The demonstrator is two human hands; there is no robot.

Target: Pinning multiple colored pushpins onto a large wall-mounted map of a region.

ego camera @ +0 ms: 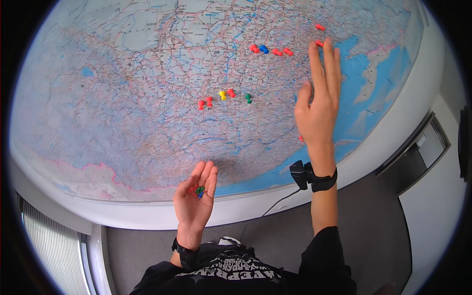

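A large printed map (177, 121) hangs before me. My left hand (195, 202) is palm up at the map's lower edge, cupping a small pile of push pins (198, 191) in red, green and blue. Flat along the map's right side, my right hand (320, 88) reaches up with its thumb spread away. A red push pin (319, 43) shows between its index and middle fingertips; whether they touch it is unclear. Just above is another red push pin (320, 27). Beneath the wrist, a further red push pin (301, 138) is partly hidden.
Left of my right hand, red pins (283, 52) and a blue pin (263, 49) form a row. Lower sit a yellow pin (222, 95), a green pin (248, 98) and several red ones. A cable (276, 202) trails from my right wrist device (313, 177). A doorway (416, 151) stands right.
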